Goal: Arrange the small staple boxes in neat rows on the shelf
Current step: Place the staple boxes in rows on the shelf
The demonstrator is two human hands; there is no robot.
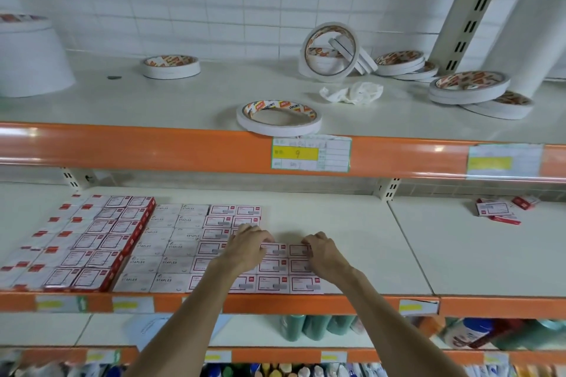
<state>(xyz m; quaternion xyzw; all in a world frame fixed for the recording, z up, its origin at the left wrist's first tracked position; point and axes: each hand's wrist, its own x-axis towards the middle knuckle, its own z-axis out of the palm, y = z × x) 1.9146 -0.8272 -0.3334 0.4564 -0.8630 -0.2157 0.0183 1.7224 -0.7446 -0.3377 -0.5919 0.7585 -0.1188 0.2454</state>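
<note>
My left hand and right hand, both curled, flank two staple boxes, probably butting them flush; gripping or pushing, cannot tell.

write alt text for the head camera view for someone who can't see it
A person's left hand and right hand rest on small staple boxes at the right end of a flat grid on a white shelf. A few loose boxes lie far right, and tape rolls sit scattered on the upper shelf.
</note>
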